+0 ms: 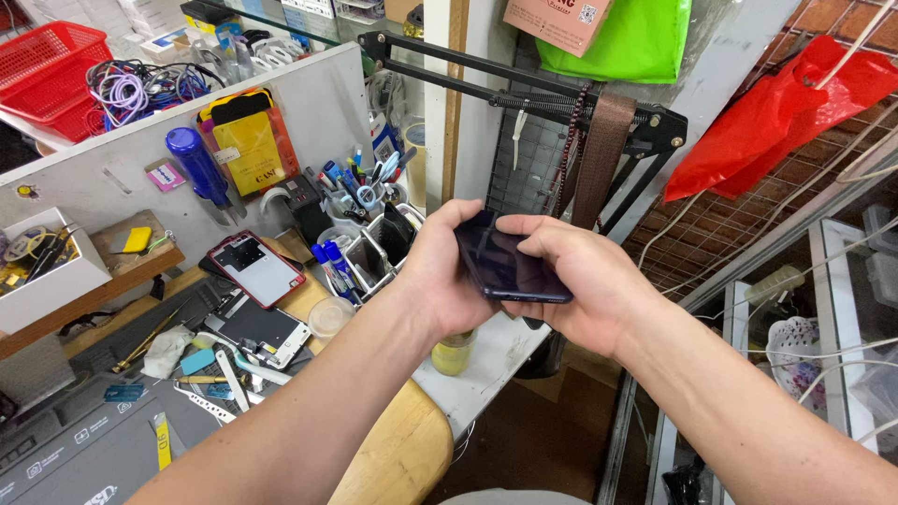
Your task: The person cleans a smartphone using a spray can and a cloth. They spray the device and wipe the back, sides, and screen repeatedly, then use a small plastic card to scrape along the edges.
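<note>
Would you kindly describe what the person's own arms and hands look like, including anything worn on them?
Both forearms are bare up to the frame edge, with no sleeves showing. The left hand and right hand wear no gloves, and no rings, watch or bracelet are visible.

Bench is a mess: red-framed phone (pixel 255 268) at 9 o'clock, red basket (pixel 49 64) up at 10, red plastic bag (pixel 784 112) at 2, green bag (pixel 622 39) at 12.
</note>
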